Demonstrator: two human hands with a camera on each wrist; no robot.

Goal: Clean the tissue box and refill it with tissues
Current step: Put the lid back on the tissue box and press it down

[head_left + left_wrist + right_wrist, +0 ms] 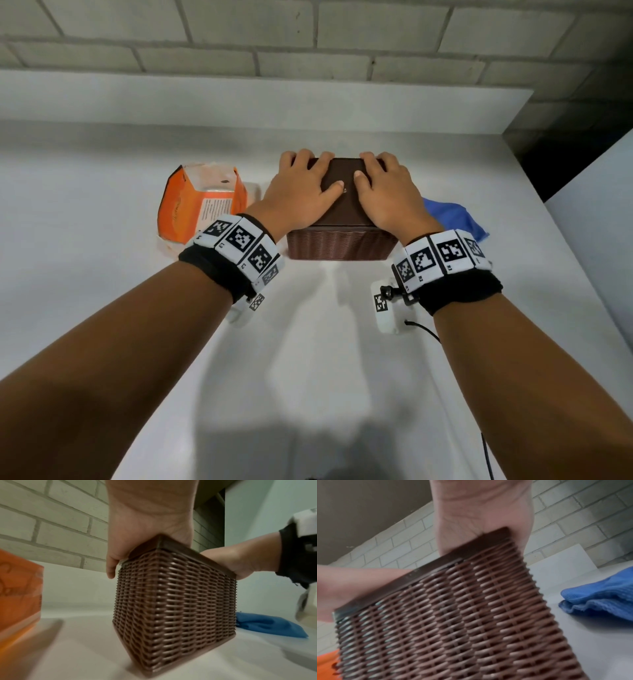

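A brown wicker tissue box (339,245) with a smooth brown lid (346,205) stands on the white counter (308,359). Both palms lie on the lid. My left hand (301,185) covers its left half and my right hand (385,186) its right half. On both hands the fingers hook over the far edge and the thumbs rest on top. From the left wrist, the palm (145,520) sits on a lid corner of the box (180,608). The right wrist view shows the palm (481,520) on the lid above the woven side (436,628). The lid's opening is hidden.
An opened orange tissue pack (200,205) lies just left of the box. A crumpled blue cloth (452,216) lies just right of it, behind my right wrist. A raised white ledge and a brick wall (308,41) close off the back. The counter ends at the right.
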